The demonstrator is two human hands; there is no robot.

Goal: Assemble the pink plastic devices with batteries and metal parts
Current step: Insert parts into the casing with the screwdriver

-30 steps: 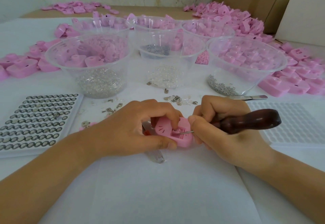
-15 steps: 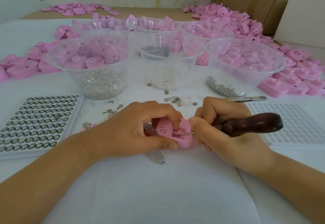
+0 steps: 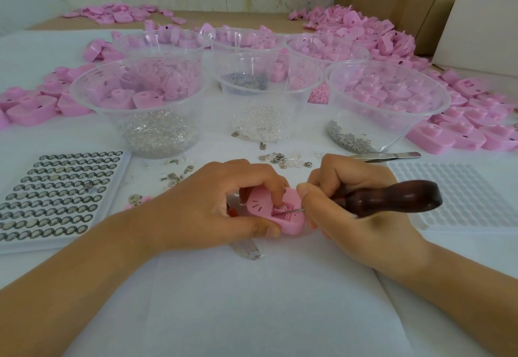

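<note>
My left hand point(image 3: 213, 205) grips the pink device point(image 3: 288, 216), near and central; my right hand point(image 3: 350, 211) grips a wooden-handled pick point(image 3: 392, 198), pin in the open slot. I judge this one half built. The battery tray point(image 3: 42, 244) at left looks nearly full, so plenty is left. Farther off, the left bowl point(image 3: 84, 99) holds clear bits and the right bowl point(image 3: 420, 121) holds grey metal parts.

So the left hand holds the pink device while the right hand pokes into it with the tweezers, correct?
No. In the head view the right hand grips a wooden-handled pick, its metal tip in the pink device that the left hand holds. The tweezers lie on the table behind.
</note>
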